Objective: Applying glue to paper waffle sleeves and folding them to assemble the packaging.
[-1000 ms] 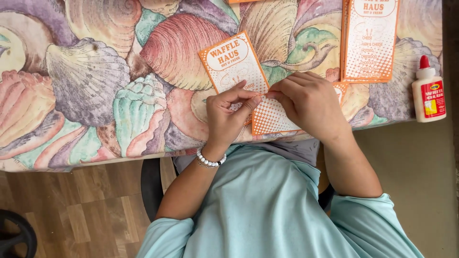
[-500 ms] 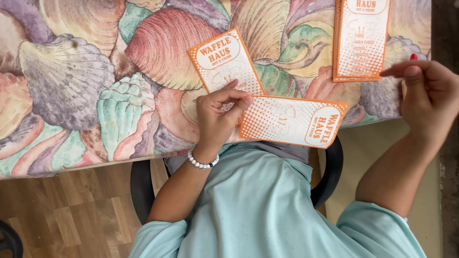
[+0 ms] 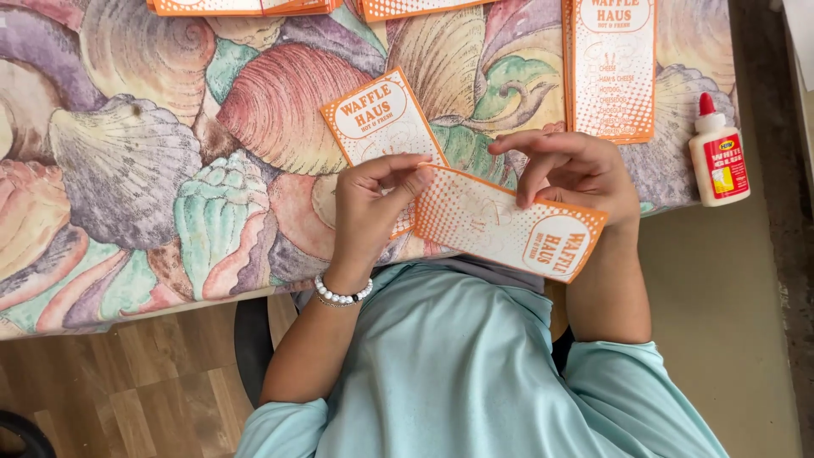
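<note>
right hand [image 3: 577, 170] back from glue bottle [image 3: 719, 161] — both hands pinch card [image 3: 509, 222].

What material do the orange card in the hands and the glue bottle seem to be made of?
Card: probably thin paper or light cardstock with a matte print; it bends a little between the left hand and right hand. Bottle: likely smooth white plastic with a red cap, slightly glossy.

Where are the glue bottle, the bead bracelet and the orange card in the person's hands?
glue bottle [image 3: 719, 165], head view, on its white body.
bead bracelet [image 3: 342, 295], head view, on the white beads at the wrist.
orange card [image 3: 500, 225], head view, on its dotted middle.
</note>
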